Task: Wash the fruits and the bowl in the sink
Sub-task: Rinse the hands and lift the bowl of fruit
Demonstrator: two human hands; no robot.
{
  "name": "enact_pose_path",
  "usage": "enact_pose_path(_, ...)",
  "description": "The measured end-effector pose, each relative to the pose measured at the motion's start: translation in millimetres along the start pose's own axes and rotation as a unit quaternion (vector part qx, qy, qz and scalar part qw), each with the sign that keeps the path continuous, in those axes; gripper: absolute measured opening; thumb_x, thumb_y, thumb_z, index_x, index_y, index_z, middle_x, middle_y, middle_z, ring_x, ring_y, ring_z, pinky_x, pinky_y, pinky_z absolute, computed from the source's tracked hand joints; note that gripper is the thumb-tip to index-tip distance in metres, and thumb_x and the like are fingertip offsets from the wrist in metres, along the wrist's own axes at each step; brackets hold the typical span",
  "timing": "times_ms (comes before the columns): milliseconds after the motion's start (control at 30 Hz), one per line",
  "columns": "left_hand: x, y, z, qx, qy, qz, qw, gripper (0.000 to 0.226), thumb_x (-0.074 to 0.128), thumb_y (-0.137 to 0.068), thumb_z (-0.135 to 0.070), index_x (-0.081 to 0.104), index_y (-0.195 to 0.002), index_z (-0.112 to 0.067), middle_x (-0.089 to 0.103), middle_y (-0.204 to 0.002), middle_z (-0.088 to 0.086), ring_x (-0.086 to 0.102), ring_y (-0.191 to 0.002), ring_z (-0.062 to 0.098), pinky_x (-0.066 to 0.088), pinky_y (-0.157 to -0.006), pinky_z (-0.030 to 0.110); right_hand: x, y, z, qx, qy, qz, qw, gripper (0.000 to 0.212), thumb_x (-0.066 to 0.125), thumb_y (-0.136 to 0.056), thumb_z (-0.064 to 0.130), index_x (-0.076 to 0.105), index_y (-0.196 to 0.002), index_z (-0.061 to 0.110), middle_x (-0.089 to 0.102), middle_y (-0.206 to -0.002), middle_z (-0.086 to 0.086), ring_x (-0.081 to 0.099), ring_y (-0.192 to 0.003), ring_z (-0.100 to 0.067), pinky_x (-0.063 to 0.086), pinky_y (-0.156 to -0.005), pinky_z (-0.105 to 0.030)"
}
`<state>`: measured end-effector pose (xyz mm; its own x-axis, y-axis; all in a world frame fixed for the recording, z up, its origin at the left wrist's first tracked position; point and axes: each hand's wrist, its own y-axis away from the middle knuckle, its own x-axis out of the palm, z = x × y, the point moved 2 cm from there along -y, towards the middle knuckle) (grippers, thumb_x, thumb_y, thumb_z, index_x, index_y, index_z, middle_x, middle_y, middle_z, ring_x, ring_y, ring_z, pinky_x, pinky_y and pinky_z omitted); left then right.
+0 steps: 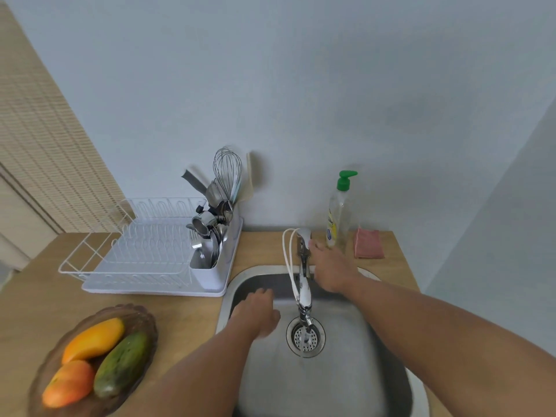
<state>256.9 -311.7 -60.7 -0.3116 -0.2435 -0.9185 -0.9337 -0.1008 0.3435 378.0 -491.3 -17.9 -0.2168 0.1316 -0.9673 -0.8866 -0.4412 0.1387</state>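
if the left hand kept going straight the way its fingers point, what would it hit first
Probably the sink's back wall: the left hand hovers open over the basin, fingers pointing away from the person. Depth is unclear.

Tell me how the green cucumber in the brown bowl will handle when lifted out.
The green cucumber looks stiff and should lift in one piece. Its rounded, glossy skin may turn slippery once wet. It leans against the orange fruit in the brown bowl, so those may shift, and it would likely roll on the counter.
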Motion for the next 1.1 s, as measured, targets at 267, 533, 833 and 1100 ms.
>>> enact_pose_path(267, 23.1, 20.0, 11.6, -0.006, 0.046, -0.001, 0.999, 0.045, 0.049, -0.097, -0.036, 0.051, -0.140, -0.021, 0.052, -0.144, 0.003, 0.053, -0.128, 0.026, 0.047, -0.105, 0.041, 100.1, 99.7, -18.5, 0.103, -0.072, 0.080, 0.989, 0.041, 0.041, -0.096, 0.027, 0.052, -0.136, 0.022, 0.067, -0.126, -0.008, 0.065, -0.113, -0.029, 0.054, -0.092, -0.040)
enact_pose_path(533, -14.8, 41.4, 67.4, -0.027, 0.044, -0.077, 0.996, 0.037, 0.047, -0.096, -0.032, 0.062, -0.127, -0.021, 0.058, -0.129, 0.005, 0.053, -0.123, 0.027, 0.048, -0.101, 0.041, 118.3, 100.8, 91.3, -0.016, -0.080, 0.081, 0.993, 0.031, 0.038, -0.097, 0.039, 0.059, -0.113, 0.023, 0.073, -0.108, -0.004, 0.069, -0.105, -0.030, 0.049, -0.080, -0.038)
enact_pose_path(833, -77.2, 101.6, 178.2, -0.140, 0.069, -0.181, 0.971, 0.028, 0.054, -0.097, -0.031, 0.064, -0.120, -0.019, 0.063, -0.120, 0.003, 0.062, -0.106, 0.024, 0.054, -0.089, 0.035, 61.4, 49.0, 248.4, -0.149, -0.101, 0.015, 0.984, 0.030, 0.037, -0.100, 0.039, 0.060, -0.108, 0.022, 0.070, -0.101, -0.005, 0.067, -0.094, -0.031, 0.050, -0.078, -0.038)
enact_pose_path(1100, -66.5, 180.7, 314.1, -0.336, 0.170, -0.203, 0.904, 0.033, 0.057, -0.090, -0.038, 0.061, -0.118, -0.020, 0.059, -0.127, 0.006, 0.055, -0.119, 0.029, 0.048, -0.095, 0.041, 72.6, 32.8, 337.2, -0.192, -0.087, 0.081, 0.974, 0.033, 0.039, -0.101, 0.042, 0.056, -0.117, 0.018, 0.067, -0.112, -0.007, 0.063, -0.098, -0.028, 0.050, -0.080, -0.039)
